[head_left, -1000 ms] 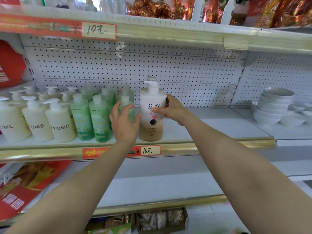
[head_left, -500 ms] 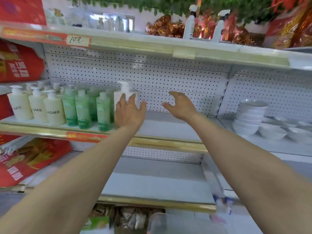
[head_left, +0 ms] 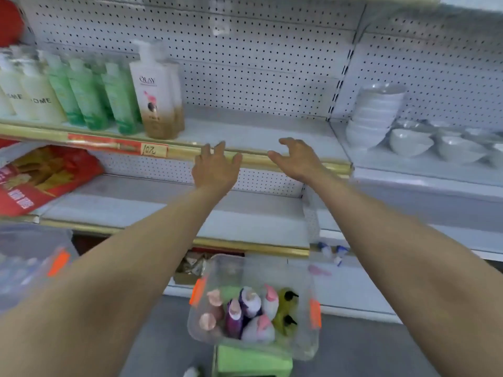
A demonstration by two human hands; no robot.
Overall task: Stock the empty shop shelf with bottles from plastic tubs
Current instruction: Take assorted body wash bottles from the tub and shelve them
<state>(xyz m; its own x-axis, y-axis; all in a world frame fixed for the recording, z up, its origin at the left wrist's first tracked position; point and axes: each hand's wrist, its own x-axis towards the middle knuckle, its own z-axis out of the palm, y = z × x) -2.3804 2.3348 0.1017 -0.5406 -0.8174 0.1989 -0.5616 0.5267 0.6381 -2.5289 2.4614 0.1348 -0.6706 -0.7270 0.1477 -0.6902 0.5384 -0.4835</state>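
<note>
Looks like you're between bottles here, so I'm guessing the next move is going down for a fresh one. Both hands are hanging there with nothing in them. Your left hand (head_left: 216,170) is spreading its fingers wide, palm away from you. Your right hand (head_left: 296,159) is sitting loosely half-curled, thumb out. Both are floating in front of the gold front rail of the shelf (head_left: 258,129), and I can't tell if any fingertip is actually brushing it.

The stock you're after is waiting well below your hands, down between your forearms. It's a clear plastic tub (head_left: 304,341) on a green stool (head_left: 253,361), with pump bottles (head_left: 245,311) standing in it: purple, pink-capped and a couple of yellowish ones. A second tub (head_left: 27,262) is showing blurry under your left forearm, contents unreadable.

Just my take on the pick:
- **Grip:** go for a bottle's body rather than the pump head, since those tops are probably going to twist.
- **Lift:** they're sitting packed tight, so lift straight up and you're not dragging the neighbours over.
- **Placing:** the bare stretch of shelf is lying just beyond your hands. The Olay bottle (head_left: 155,96) is standing up and left of your left hand, next to the green bottles (head_left: 89,93). Park the new one just beside it, label facing out.
- **Watch out:** the stacked white bowls (head_left: 378,112) are sitting off past your right hand, so stay clear of them.
</note>
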